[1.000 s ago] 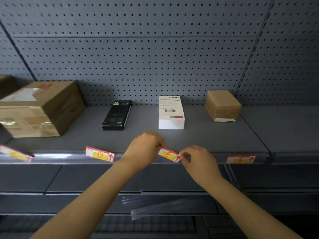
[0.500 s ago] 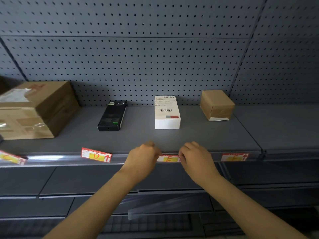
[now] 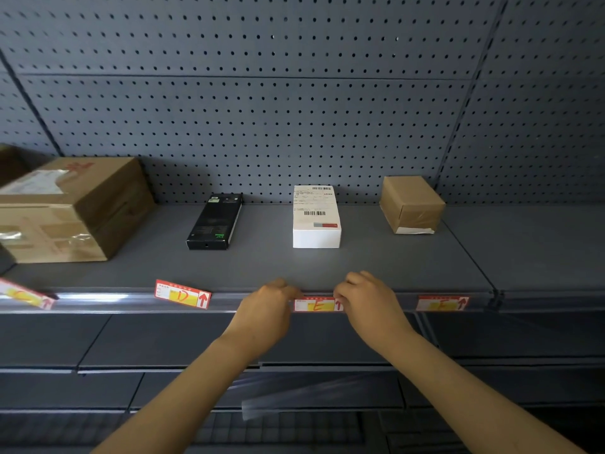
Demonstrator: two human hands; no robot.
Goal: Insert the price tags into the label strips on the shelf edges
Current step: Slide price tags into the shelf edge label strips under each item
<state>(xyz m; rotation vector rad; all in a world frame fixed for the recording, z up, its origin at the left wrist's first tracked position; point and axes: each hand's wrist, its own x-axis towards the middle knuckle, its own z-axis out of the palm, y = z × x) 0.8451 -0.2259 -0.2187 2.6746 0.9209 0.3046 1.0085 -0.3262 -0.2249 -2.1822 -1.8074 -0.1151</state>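
both hands' fingers (image 3: 343, 291) press tag e (image 3: 315, 305) into the label strip (image 3: 98, 301).

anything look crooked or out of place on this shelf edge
Yes. The D tag sits tilted, its top edge above the label strip, not seated. The far-left tag slants too. The E tag and F tag lie level.

Tags read D (image 3: 182, 294) and E (image 3: 316, 304) (handwritten, red).

A large cardboard box (image 3: 70, 208) sits at the shelf's left. A black box (image 3: 214, 221), a white box (image 3: 316, 217) and a small cardboard box (image 3: 411, 204) stand well apart along the pegboard (image 3: 262, 109).
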